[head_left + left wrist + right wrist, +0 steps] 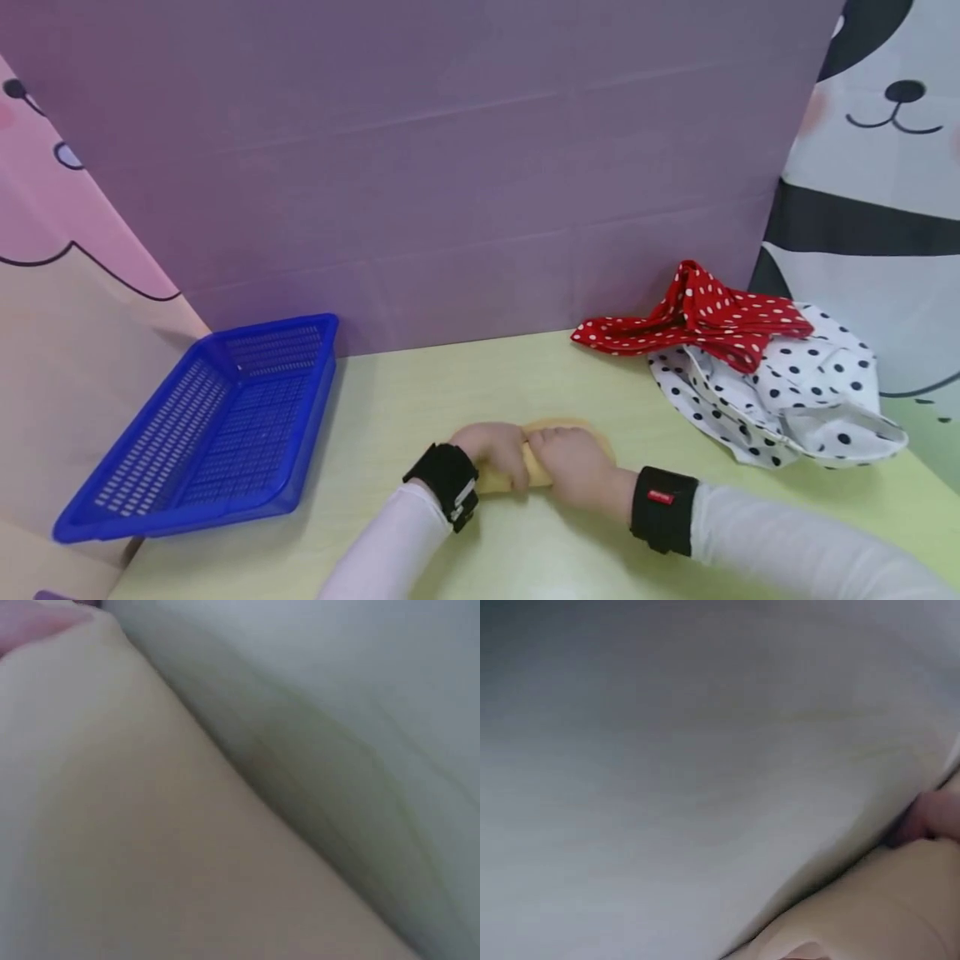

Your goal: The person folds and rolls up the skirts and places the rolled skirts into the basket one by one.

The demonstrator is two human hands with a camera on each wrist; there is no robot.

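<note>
Where the 2 hands meet near the front middle of the bench [420,400], a yellow cloth [573,435] lies folded or bunched into a small pad under them. The left hand [491,450] curls its fingers over the left part of the cloth, and the right hand [573,467] covers the right part with fingers bent down onto it, so each grip has hold of the cloth, the 2 hands touching or all but touching at the middle. Both wrists carry black straps, and white sleeves run back toward the lower edge of the head view. In the left wrist view the yellow cloth fills most of the blurred picture, with a fingertip [34,622] at the top left corner; the right wrist view is just as blurred and shows pale bench surface and part of a finger [934,814] at the right edge.

Well apart to the left, a blue basket [217,492] sits tilted at the bench's left edge. At the back right, a red dotted cloth [697,321] lies on top of a white dotted cloth [795,400]. A purple board [450,167] stands behind the bench.
</note>
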